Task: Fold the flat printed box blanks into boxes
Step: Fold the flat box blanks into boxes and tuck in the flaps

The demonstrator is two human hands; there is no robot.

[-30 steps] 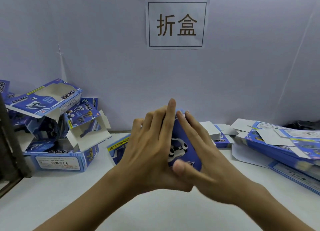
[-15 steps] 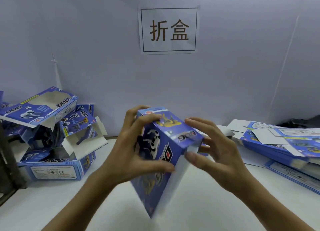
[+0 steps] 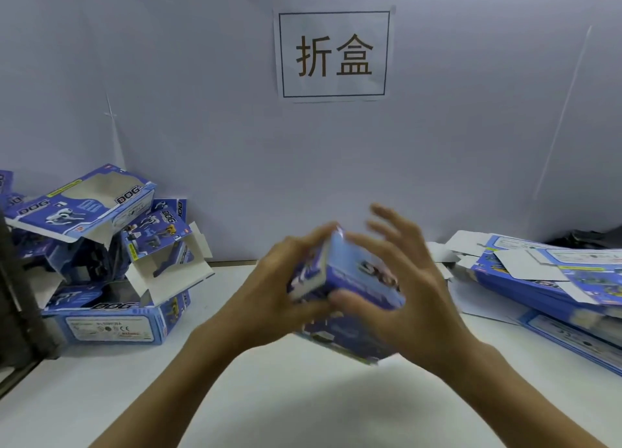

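A blue printed box (image 3: 353, 279), partly folded into shape, is held in the air above the white table (image 3: 303, 397), blurred by motion. My left hand (image 3: 272, 292) grips its left side with the fingers curled over the top edge. My right hand (image 3: 410, 289) holds the right side, thumb pressed on the near face and fingers spread behind it. Flat blue box blanks (image 3: 552, 276) lie stacked at the right. Folded boxes (image 3: 111, 255) are piled at the left.
A white wall with a paper sign (image 3: 333, 53) stands close behind the table. A dark frame (image 3: 16, 296) stands at the left edge. Something black (image 3: 592, 235) lies behind the blanks at the far right.
The box has been turned in my hands from a long upright tilt to a more level pose. Both hands shifted their hold, the right fingers spreading. The view tilted slightly.
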